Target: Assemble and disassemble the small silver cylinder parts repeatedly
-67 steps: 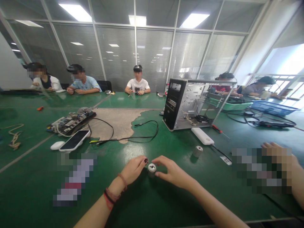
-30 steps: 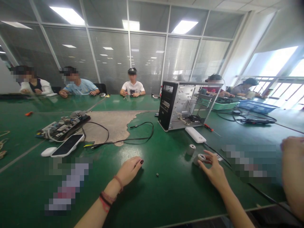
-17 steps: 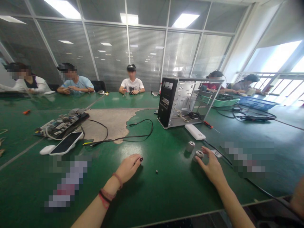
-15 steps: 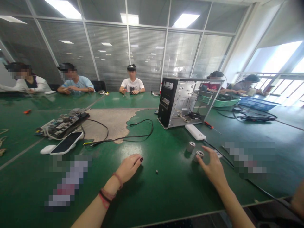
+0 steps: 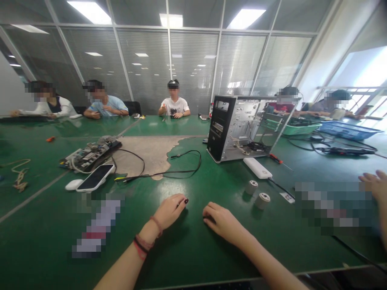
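My left hand [image 5: 169, 212] rests low over the green table [image 5: 181, 257], its fingers curled inward in a closed pose. A small dark spot shows at its thumb tip; I cannot tell whether it is a nail or a held piece. Close to its right, my right hand [image 5: 225, 223] is closed, with its fingertips bent down to the tabletop. They cover the place where a tiny ring-shaped part lay, so what they hold is hidden. Two short grey metal cylinders, a rear one [image 5: 251, 187] and a nearer one [image 5: 262, 201], stand upright right of that hand.
An open computer case [image 5: 222, 129] stands beyond the cylinders, near a white power bank [image 5: 256, 168] and a screwdriver [image 5: 276, 159]. Leftward lie a phone [image 5: 96, 177], a circuit assembly [image 5: 93, 155] and a black cable [image 5: 181, 174]. Another person's hand [image 5: 376, 185] reaches in at right.
My right hand has left the nearer cylinder, moved left and closed over the tiny ring-shaped part's place. The view has shifted slightly left. Another person's hand has come in at right.
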`<action>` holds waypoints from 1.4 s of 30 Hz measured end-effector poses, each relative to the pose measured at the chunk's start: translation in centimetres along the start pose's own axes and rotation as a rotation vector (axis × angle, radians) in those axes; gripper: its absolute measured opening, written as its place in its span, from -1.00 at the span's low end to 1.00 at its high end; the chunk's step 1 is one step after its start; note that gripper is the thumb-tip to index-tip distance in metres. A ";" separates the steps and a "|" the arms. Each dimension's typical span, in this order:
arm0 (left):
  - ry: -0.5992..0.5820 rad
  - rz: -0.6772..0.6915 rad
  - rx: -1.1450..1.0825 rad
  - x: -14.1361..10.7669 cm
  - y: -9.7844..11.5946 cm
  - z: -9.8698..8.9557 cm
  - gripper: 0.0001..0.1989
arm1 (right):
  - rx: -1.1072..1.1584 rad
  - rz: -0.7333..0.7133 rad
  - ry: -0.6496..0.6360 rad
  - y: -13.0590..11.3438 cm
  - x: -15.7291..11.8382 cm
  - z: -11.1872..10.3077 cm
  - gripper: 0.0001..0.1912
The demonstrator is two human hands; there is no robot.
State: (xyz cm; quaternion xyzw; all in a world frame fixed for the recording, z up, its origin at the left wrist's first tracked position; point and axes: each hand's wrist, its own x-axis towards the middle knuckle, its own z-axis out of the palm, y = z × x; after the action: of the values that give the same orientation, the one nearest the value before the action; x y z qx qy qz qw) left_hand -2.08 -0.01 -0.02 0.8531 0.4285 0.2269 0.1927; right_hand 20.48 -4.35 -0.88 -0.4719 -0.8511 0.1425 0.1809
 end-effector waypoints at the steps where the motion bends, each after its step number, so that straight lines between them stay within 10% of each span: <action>1: 0.002 0.000 0.004 0.0 0.0 0.0 -0.65 | 0.001 -0.008 -0.001 0.0 0.1 0.3 -0.91; 7: -0.022 0.024 0.048 0.1 0.0 0.0 -0.68 | 0.108 0.030 0.123 2.6 -1.2 -1.7 -0.88; 15: -0.019 0.021 0.047 0.0 0.2 -0.1 -0.81 | -0.034 0.404 0.638 12.0 -6.5 -8.1 -0.70; 42: -0.027 0.044 0.088 0.2 0.1 0.1 -0.83 | -0.170 0.437 0.526 15.6 -6.2 -8.0 -0.69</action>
State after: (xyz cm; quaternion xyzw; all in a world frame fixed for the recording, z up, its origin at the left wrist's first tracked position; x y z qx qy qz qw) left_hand -1.87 0.05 0.02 0.8730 0.4164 0.2005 0.1559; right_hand 38.77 -1.05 -1.24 -0.6766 -0.6633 -0.0200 0.3191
